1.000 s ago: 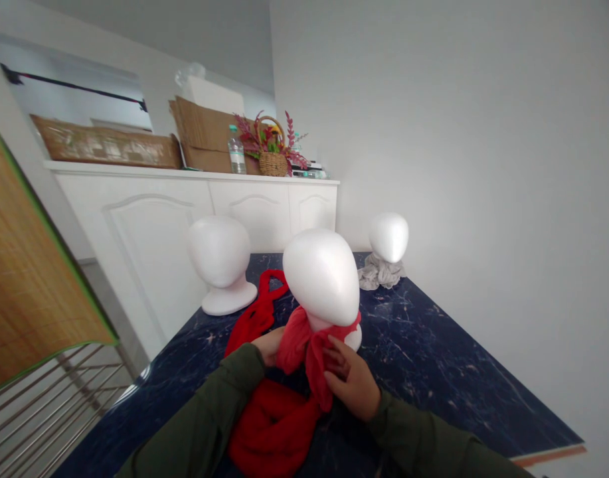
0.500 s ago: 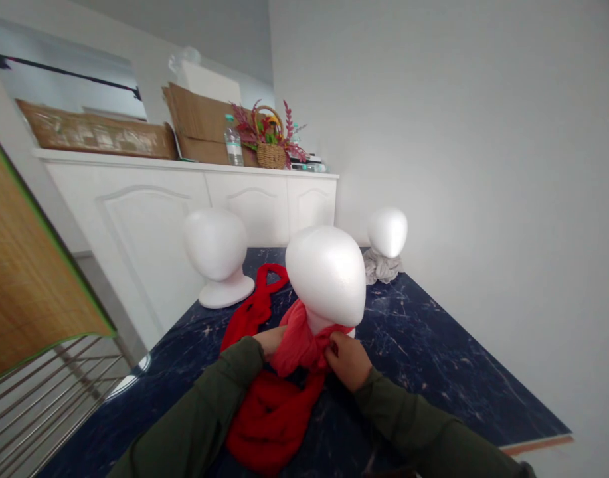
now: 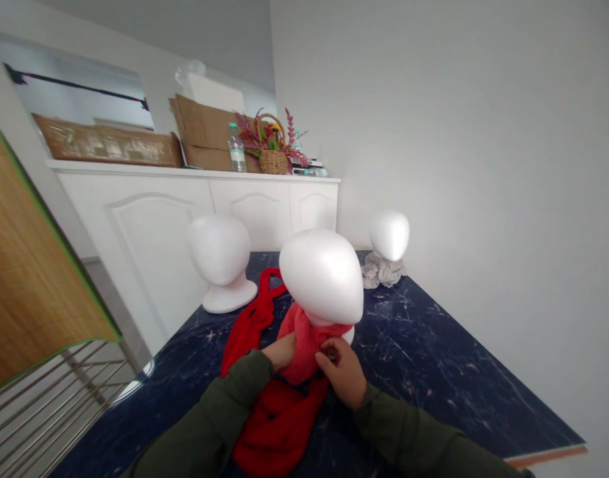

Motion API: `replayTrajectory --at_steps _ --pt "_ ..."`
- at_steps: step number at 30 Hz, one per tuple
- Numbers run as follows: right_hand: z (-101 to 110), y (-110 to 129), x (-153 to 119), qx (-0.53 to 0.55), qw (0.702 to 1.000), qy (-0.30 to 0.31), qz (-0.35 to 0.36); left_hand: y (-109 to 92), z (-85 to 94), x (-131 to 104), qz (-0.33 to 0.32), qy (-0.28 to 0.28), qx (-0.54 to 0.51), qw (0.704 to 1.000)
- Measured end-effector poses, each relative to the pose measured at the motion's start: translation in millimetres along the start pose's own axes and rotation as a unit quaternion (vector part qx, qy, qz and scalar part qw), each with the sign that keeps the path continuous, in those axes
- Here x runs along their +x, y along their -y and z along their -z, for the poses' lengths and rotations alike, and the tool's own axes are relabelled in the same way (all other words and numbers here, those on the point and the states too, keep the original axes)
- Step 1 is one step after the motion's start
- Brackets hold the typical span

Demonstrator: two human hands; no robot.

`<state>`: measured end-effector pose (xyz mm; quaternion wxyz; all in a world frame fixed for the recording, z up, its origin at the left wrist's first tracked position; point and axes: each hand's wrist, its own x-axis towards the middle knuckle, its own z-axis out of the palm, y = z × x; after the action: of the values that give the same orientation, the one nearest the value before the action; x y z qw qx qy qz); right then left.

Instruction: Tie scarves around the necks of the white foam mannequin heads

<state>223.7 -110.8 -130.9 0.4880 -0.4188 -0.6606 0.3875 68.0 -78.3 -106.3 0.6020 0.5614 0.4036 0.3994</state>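
Observation:
A coral-red scarf (image 3: 300, 364) is wrapped around the neck of the white foam mannequin head (image 3: 321, 275) in the middle of the table. From the left, my left hand (image 3: 282, 350) grips the scarf, its fingertips partly hidden in the folds. My right hand (image 3: 345, 373) pinches the scarf at the front of the neck, thumb and forefinger close together. Under and behind the wrapped scarf, a brighter red scarf (image 3: 250, 326) lies on the tabletop, spreading toward me and away to the back left.
A bare foam head (image 3: 220, 251) stands back left on the dark blue marbled table (image 3: 424, 358). Back right is another foam head (image 3: 389, 235) with a grey scarf (image 3: 382, 271) around its neck. Behind runs a white cabinet (image 3: 155, 232); a metal rack (image 3: 60, 392) stands left.
My left hand has come further over the front of the coral scarf, toward the right. My right hand has shifted slightly left and lower, its finger and thumb rearranged. The view has tilted slightly.

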Motion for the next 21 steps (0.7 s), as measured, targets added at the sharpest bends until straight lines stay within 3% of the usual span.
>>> replayTrajectory --at_steps 5,10,16,18,21 --pt "3 8 0 -0.18 0.983 -0.001 0.045 10 5.2 4 -0.06 -0.127 0.202 0.969" --pt "4 10 5 -0.228 0.971 0.051 0.047 8 3.8 0 -0.077 -0.178 0.232 0.953" --pt "8 5 10 -0.202 0.978 0.02 0.049 -12 2.4 -3 -0.043 0.002 0.06 0.997" --pt "13 2 12 -0.197 0.98 0.004 0.042 -15 8.7 -4 -0.027 -0.026 -0.043 0.998" --pt "21 -5 16 -0.189 0.982 -0.002 0.025 -18 22.5 -4 -0.036 -0.122 -0.168 0.978"
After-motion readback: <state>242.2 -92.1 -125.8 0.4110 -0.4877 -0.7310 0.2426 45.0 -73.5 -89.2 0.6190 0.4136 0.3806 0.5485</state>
